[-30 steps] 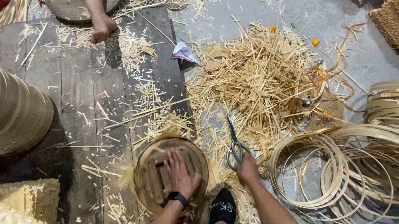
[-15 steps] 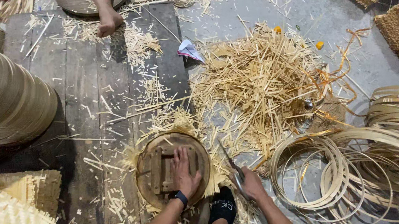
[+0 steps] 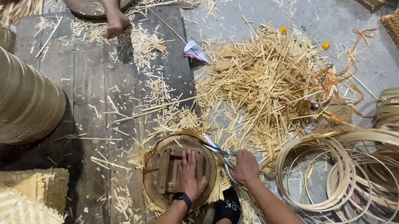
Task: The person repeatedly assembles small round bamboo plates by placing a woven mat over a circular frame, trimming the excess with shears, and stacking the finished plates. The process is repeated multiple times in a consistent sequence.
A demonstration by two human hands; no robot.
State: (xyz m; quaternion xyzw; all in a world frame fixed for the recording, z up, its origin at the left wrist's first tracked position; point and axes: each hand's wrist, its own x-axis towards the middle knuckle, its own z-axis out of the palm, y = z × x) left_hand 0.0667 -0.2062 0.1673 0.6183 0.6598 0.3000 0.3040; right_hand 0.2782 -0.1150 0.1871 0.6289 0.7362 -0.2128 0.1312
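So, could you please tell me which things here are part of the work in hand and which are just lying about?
In use: left hand, round wooden form, right hand, scissors.
Lying about: bamboo offcut pile, coiled bamboo hoops, folded paper, stacked rings.

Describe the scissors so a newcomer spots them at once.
Start at the straw pile on the grey floor, then drop to its near edge, beside the round wooden disc. The scissors lie in the right hand, the only metal blades among pale strips.
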